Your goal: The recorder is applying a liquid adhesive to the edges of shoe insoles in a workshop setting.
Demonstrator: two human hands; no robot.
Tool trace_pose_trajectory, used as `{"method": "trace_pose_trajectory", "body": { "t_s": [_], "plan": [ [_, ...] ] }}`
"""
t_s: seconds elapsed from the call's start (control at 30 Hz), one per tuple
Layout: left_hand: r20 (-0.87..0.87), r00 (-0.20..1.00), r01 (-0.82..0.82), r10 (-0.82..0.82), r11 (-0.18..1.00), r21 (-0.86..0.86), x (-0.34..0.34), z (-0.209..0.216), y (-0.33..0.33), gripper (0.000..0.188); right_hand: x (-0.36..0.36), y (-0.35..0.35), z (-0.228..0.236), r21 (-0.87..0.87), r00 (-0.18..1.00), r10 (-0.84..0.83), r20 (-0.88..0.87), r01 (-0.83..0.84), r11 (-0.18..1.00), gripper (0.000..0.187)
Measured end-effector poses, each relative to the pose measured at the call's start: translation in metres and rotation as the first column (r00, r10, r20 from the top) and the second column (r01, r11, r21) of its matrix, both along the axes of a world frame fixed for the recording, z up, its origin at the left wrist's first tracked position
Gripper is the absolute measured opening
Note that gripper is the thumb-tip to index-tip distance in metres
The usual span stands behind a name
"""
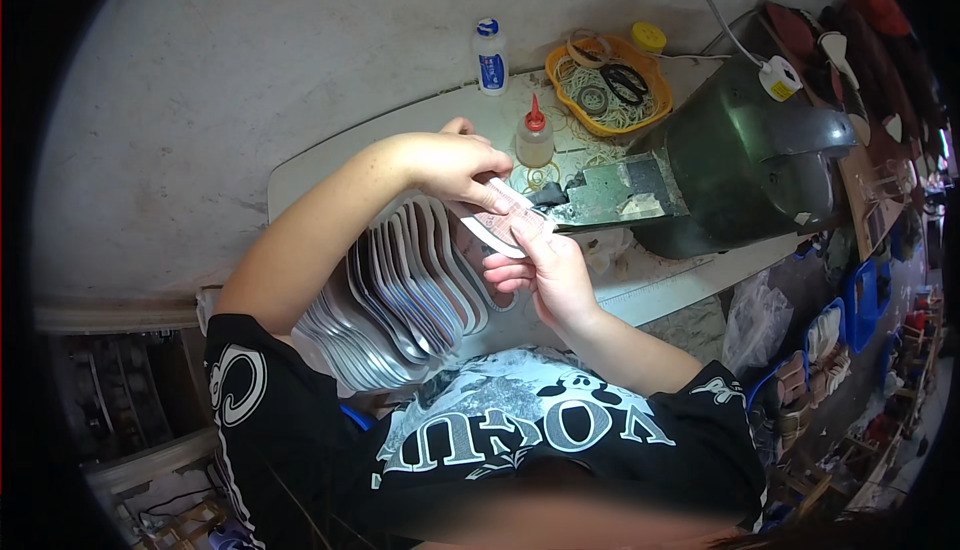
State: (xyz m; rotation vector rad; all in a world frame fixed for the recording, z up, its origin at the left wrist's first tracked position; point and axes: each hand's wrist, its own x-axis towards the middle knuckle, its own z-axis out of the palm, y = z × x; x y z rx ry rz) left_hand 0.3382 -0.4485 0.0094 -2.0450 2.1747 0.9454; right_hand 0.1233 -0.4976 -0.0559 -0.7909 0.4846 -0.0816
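Your left hand [450, 165] and right hand [545, 270] fingers both grip the curved insole piece [497, 225] at the machine [740, 165], above the table [330, 165].

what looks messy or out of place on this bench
Nothing is spilled. Both hands hold a curved flat piece at the dark machine, whose plate looks patched. The fanned stack overhangs the table edge.

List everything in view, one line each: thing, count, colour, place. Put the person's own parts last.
curved strip: one, pale and reddish, held in both hands
fanned stack of strips: many, grey-white, on table under left arm
squeeze bottle: one, clear with red tip, behind the hands
white bottle: one, blue cap, table's far edge
orange tray: one, holding bands and scissors, far right
machine: one, dark green, right
left hand: gripping strip
right hand: gripping strip
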Motion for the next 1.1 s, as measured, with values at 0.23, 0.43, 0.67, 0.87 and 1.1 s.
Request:
{"method": "trace_pose_trajectory", "body": {
  "t_s": [0.23,0.43,0.67,0.87,1.1],
  "plan": [
    [0.114,0.992,-0.063,0.061,0.998,0.020,-0.023,0.012,0.014,0.038,-0.002,-0.003,0.004,0.057,0.999,-0.025,-0.023,0.027,0.998,0.040],
    [0.108,0.991,-0.072,0.081,0.994,-0.084,-0.028,0.011,0.021,0.038,-0.006,-0.008,0.007,0.075,0.999,0.018,0.043,-0.021,0.997,0.041],
    [-0.104,0.978,-0.180,0.183,0.983,0.036,-0.024,0.008,0.009,0.040,-0.018,-0.012,0.004,0.132,0.968,0.104,0.227,-0.136,0.982,0.038],
    [-0.151,0.959,-0.226,0.238,0.969,0.098,-0.023,0.008,0.009,0.039,-0.015,-0.007,0.001,0.167,0.976,0.045,0.212,-0.081,0.983,0.035],
    [-0.211,0.900,-0.349,0.382,0.920,0.177,-0.026,0.007,0.017,0.035,-0.010,-0.010,0.003,0.205,0.986,0.044,0.163,-0.078,0.976,0.039]
  ]
}}
